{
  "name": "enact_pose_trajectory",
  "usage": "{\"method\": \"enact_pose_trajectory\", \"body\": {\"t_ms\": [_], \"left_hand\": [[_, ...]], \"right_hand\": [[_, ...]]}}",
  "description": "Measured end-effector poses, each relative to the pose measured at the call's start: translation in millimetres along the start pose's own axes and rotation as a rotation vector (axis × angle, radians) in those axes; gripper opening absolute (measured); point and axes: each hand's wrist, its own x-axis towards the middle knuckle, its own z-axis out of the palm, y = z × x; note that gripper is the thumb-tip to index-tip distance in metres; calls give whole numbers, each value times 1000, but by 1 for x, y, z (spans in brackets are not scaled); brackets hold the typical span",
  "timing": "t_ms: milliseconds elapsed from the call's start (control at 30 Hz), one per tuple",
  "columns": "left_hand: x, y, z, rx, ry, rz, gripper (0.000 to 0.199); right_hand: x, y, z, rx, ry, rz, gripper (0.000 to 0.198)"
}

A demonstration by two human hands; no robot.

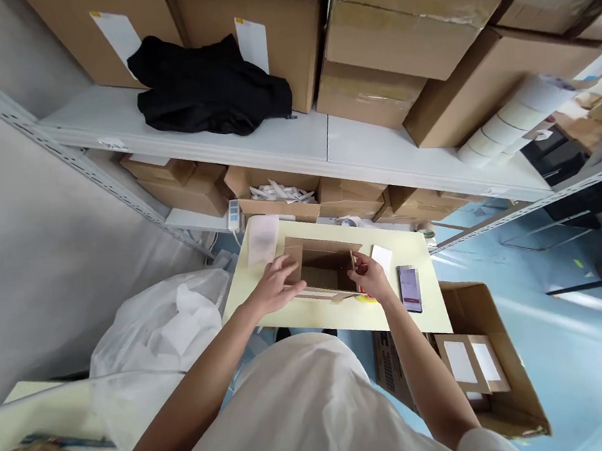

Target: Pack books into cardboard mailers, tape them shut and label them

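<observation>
An open cardboard box [321,278] rests on the pale yellow table [332,314] in front of me, its top facing up and its inside dark. At its left end is my left hand [278,285], thumb and fingers apart, touching the flap and the near edge. My right hand [369,276] has its fingers closed around the box's right-hand flap. Something red and yellow [365,297] shows partly beneath my right hand; I cannot make out what it is.
A phone [409,289] and a white card [382,257] lie right of the box, a pale sheet [263,239] at the left. Shelves [281,141] with cartons stand behind. A large carton [500,348] is on the floor at right, a plastic bag [156,334] at left.
</observation>
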Motion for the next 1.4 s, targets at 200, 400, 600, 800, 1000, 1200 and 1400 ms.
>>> {"method": "enact_pose_trajectory", "body": {"t_ms": [200,400,600,800,1000,1200,1400], "left_hand": [[3,-8,-13,88,-77,37,69],[-4,-20,-12,126,-37,76,53],[-2,-21,3,49,95,29,32],[0,-32,2,18,122,-20,49],[7,-38,-4,143,219,6,113],[16,-21,-10,422,-12,118,79],[-9,-23,10,466,-198,64,68]], "right_hand": [[8,9,1,53,-143,-113,50],[-8,20,-22,103,-416,-371,55],[-30,36,10,143,-43,-305,34],[-15,29,31,88,198,-203,57],[14,2,1,-82,-79,-252,102],[-7,2,11,-264,-99,-190,54],[-51,18,36,-276,-99,-112,72]]}}
